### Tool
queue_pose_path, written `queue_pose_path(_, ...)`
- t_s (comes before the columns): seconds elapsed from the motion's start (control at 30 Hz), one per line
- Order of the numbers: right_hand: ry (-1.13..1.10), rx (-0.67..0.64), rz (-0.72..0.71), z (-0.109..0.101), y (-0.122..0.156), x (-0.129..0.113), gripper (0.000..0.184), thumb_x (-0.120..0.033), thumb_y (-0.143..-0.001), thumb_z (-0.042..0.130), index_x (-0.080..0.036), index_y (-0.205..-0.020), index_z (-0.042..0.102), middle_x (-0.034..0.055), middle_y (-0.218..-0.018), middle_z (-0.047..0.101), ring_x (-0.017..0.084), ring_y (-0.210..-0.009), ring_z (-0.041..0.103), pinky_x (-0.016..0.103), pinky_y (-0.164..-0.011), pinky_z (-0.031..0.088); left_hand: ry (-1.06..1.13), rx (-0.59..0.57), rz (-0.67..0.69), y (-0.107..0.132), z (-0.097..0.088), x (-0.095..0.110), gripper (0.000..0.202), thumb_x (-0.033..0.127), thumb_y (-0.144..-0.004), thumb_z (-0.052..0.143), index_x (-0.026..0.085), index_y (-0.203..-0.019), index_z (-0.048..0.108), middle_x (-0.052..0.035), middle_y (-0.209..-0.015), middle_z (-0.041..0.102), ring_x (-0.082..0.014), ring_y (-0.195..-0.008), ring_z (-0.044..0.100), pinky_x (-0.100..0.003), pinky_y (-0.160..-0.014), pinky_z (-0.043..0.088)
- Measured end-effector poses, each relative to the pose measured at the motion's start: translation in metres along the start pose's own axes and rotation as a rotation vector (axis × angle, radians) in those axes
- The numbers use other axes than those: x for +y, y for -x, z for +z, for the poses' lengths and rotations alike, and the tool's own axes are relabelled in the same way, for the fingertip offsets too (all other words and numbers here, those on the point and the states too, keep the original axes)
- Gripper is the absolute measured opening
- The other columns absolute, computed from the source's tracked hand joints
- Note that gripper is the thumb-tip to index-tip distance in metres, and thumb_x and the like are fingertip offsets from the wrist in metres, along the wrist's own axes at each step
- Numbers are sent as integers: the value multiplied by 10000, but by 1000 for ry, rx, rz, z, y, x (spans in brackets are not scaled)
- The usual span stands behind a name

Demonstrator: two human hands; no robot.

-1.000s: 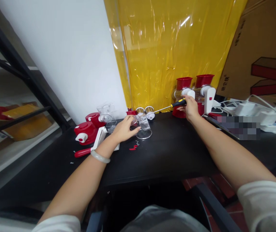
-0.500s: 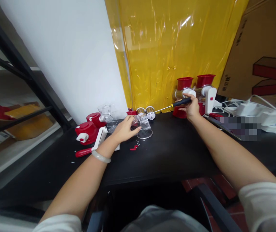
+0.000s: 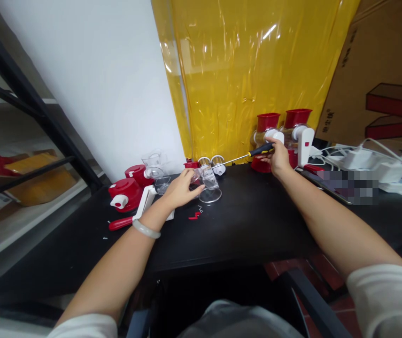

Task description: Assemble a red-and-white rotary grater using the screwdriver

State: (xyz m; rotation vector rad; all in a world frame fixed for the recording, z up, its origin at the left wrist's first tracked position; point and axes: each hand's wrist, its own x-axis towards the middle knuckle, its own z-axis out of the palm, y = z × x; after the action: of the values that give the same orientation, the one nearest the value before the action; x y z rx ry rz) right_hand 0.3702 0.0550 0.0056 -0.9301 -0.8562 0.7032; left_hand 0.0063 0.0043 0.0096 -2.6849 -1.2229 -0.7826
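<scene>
My left hand is closed around a clear plastic grater housing, which rests on the black table with its round rim down. In my right hand is a screwdriver with a black and yellow handle. Its long shaft points left, and the tip meets the upper part of the clear housing; exactly what it touches is too small to tell. Just behind stand two metal grater drums and a small red part. Small red pieces and tiny screws lie in front of the housing.
Red bases, a white crank with a red handle and another clear housing sit at left. Two rotary graters stand at right, near a phone, white cables and chargers. A cardboard box leans behind.
Both hands keep their places on the clear housing and the screwdriver. The whole view has shifted very slightly; nothing else has visibly moved.
</scene>
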Motion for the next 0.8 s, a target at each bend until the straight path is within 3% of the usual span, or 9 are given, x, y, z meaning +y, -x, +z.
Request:
queue_pose_path(0.2, 22, 37, -13, 0, 0, 1, 453, -383, -787, 505, -201, -1177, 648, -15, -666, 638, 124, -418, 603, 215, -374, 423, -13, -4, 6, 0, 0, 0, 441, 543, -925, 543, 191, -1188, 513, -115, -1213, 567, -262, -958, 626, -405, -796, 527)
queue_pose_path(0.57, 94, 20, -96, -2, -4, 9, 404, -491, -794, 551, -214, -1073, 644, -40, -548, 559, 138, -400, 535, 239, -398, 387, -9, -8, 5, 0, 0, 0, 455, 533, -926, 552, 194, -1224, 501, -123, -1258, 563, -274, -988, 632, -411, -814, 525)
queue_pose_path(0.67, 95, 13, -90, -2, -2, 7, 395, -522, -795, 542, -217, -1026, 639, -23, -578, 574, 143, -426, 561, 235, -400, 392, -11, -17, -7, 0, 0, 1, 461, 533, -923, 556, 191, -1226, 499, -125, -1265, 562, -273, -977, 634, -410, -802, 525)
queue_pose_path(0.8, 10, -21, -23, -3, 2, 3, 500, -568, -804, 466, -251, -1155, 630, 4, -718, 634, 164, -502, 640, 246, -413, 437, 1, -10, -8, 0, 0, 1, 446, 531, -925, 550, 191, -1209, 503, -122, -1257, 560, -269, -981, 633, -412, -812, 526)
